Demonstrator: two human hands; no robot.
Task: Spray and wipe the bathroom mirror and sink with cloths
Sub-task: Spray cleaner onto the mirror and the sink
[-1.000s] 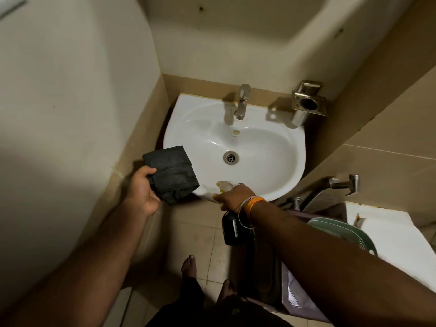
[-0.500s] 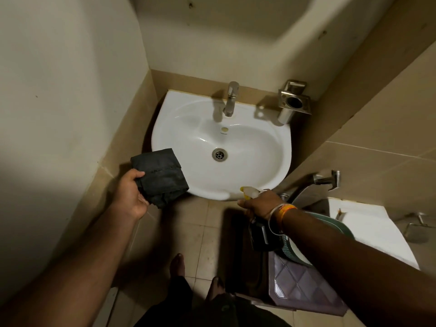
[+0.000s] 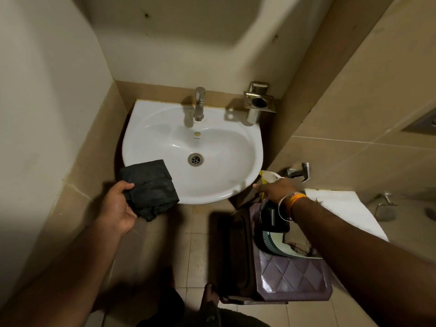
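- A folded dark cloth [image 3: 149, 187] is gripped by the left hand [image 3: 118, 206], thumb on top, and is held over the sink's near left rim.
- The white sink [image 3: 226, 147] is mounted in the corner, with the tap [image 3: 199, 103] at its back edge and the drain [image 3: 195, 159] in the middle.
- A spray bottle [image 3: 271, 182] is clasped by the right hand [image 3: 274, 190] just beside the sink's near right rim, nozzle pointed toward the basin.

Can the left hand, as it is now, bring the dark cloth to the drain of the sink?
Probably yes. The left hand holds the dark cloth over the sink's front rim, and nothing lies between it and the drain.
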